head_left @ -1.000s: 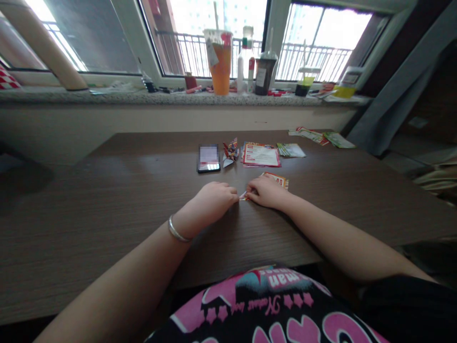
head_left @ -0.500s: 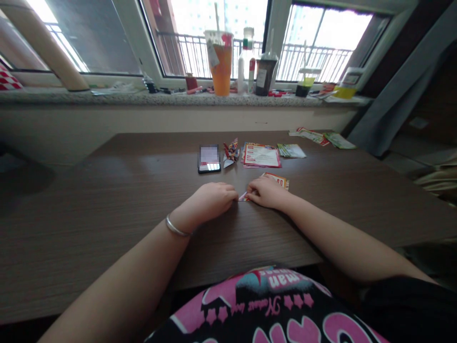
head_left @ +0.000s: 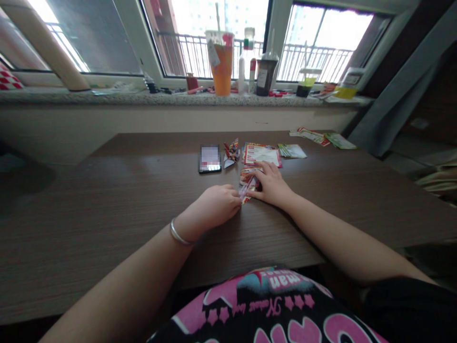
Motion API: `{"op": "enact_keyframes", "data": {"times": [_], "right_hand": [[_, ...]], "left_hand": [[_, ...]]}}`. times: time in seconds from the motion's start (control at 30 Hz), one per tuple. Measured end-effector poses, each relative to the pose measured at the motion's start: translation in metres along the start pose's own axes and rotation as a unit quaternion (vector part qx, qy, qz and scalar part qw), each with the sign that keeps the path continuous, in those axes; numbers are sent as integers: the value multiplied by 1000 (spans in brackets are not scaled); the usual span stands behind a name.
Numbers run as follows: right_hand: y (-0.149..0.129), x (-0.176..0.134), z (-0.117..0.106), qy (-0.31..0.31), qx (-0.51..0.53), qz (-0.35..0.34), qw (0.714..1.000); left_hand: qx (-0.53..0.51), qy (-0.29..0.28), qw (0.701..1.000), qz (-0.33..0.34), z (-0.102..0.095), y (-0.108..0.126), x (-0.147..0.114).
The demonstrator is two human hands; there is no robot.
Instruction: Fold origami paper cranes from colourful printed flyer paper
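Observation:
A colourful printed paper [head_left: 246,178], seemingly folded, lies on the table between my hands. My left hand [head_left: 220,206], with a silver bangle at the wrist, is closed at the paper's near left corner; its fingertips are partly hidden. Over the paper's right side, my right hand [head_left: 274,186] has its thumb and fingers apart, fingertips touching the paper. Just beyond lies a stack of red-bordered printed sheets [head_left: 262,155]. A folded paper figure [head_left: 232,152] stands left of the stack, beside a phone [head_left: 210,158] with a lit screen.
Green-and-white leaflets [head_left: 293,151] lie right of the stack, with more leaflets [head_left: 339,140] at the far right corner. On the windowsill [head_left: 171,99] behind the table [head_left: 107,200] stand an orange drink cup [head_left: 222,66], a dark drink cup [head_left: 266,76], bottles and small items.
The paper has turned, so it now stretches away from me between my hands. My right hand has moved forward and its fingers have spread; my left hand has shifted slightly right.

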State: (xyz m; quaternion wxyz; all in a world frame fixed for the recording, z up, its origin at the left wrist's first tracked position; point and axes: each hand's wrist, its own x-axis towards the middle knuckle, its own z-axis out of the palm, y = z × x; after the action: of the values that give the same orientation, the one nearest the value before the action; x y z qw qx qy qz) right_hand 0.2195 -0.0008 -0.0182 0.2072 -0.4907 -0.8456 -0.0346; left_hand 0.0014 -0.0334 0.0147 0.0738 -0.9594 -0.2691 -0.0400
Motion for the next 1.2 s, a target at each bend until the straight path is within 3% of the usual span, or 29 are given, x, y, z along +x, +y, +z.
{"op": "enact_keyframes", "data": {"times": [0.13,0.33,0.67,1.2], "right_hand": [[10,0,8,-22,50,72,996],[19,8,13,-48,77,67,994],[12,7,16,-32,147,-23,988],[10,11,17,-16,74,51,996]], "left_hand": [[-11,13,1000,0,1,2,1],[-77,72,994,1,17,-6,2],[-130,64,988,-48,27,-11,4],[-96,-12,989,-108,40,-8,4]]}}
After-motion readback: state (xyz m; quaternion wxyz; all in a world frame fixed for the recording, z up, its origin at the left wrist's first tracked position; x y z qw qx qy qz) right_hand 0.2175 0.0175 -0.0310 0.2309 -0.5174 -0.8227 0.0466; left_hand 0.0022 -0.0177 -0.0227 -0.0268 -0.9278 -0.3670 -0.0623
